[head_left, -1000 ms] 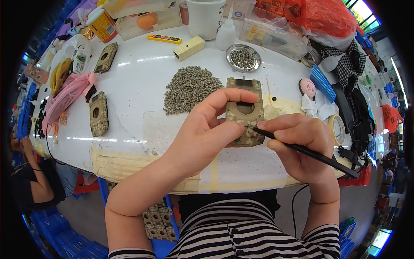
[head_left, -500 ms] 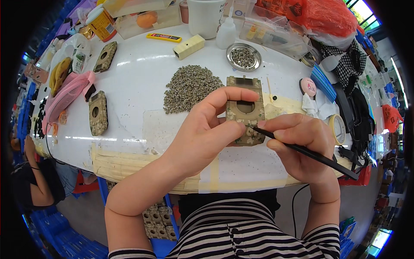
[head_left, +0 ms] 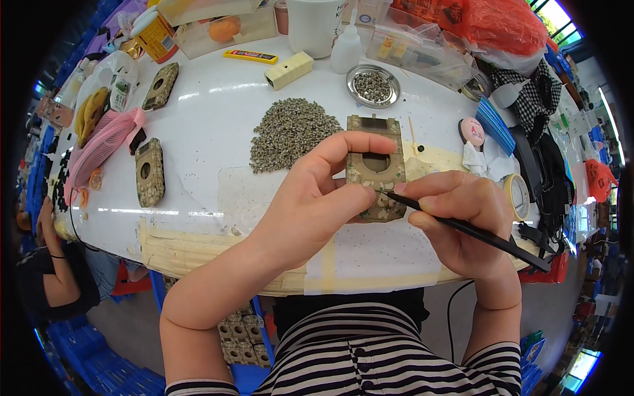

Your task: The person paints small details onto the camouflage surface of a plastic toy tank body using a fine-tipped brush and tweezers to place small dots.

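My left hand (head_left: 330, 191) is closed around a camouflage toy tank hull (head_left: 375, 170), holding it by its left side with the index finger bent across its top. The hull has a round opening in its middle and rests near the front of the table. In my right hand (head_left: 465, 214) is a pair of black tweezers (head_left: 475, 232), gripped like a pen. Their pointed tip meets the hull just below the opening, close to my left thumb. Any small part at the tip is too tiny to make out. A pile of small grey-brown pieces (head_left: 290, 132) lies beyond my left hand.
A round metal dish (head_left: 358, 74) holds more small pieces. Two similar hulls (head_left: 150, 173) lie at the left, near a pink mesh bag (head_left: 109, 148). Farther back are a white squeeze bottle (head_left: 346, 51) and a yellow cutter (head_left: 250, 57). A tape roll (head_left: 517, 198) is by my right hand.
My hands and the hull hold almost the same pose; the tweezers have shifted only slightly at the hull. At the far left, another person's hand has moved up a little.
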{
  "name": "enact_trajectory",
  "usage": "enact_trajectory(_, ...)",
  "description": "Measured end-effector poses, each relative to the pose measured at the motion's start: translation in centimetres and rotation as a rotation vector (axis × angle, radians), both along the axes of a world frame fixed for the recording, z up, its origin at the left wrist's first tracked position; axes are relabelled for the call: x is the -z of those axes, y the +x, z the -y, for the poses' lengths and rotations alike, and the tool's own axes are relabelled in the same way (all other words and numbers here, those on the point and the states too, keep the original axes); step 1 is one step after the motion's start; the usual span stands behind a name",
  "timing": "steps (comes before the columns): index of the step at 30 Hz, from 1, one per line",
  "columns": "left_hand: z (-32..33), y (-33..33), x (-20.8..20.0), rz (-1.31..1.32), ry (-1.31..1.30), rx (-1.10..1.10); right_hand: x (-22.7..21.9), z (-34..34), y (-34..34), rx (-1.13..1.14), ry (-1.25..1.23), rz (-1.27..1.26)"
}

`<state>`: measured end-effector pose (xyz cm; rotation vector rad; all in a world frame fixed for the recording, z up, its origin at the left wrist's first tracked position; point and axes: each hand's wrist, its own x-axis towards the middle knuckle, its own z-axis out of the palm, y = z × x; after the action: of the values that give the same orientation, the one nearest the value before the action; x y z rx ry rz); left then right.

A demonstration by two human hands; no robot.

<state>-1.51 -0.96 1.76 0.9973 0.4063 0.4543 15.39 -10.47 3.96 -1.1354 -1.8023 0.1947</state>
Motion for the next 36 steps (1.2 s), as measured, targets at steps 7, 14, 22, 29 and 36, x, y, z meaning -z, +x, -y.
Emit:
enact_trajectory(7,-0.11,-0.02,0.04,0.012,-0.002,0.016,0.02,0.03,-0.01,0.007,-0.002,0.008)
enact_trajectory(14,-0.08,0.01,-0.04,0.014,-0.003,0.009,-0.07,0.13,0.03,0.01,-0.016,-0.012)
enact_trajectory(22,-0.06,0.04,0.11,0.013,0.006,0.006,0.03,0.15,0.02,0.018,-0.011,-0.003)
enact_trajectory(29,-0.08,0.02,0.14,0.01,0.017,0.011,0.05,0.07,-0.02,0.007,-0.009,-0.015)
enact_trajectory(36,-0.28,-0.06,0.06,0.05,-0.099,0.035,0.07,0.35,0.07,0.01,-0.062,-0.072)
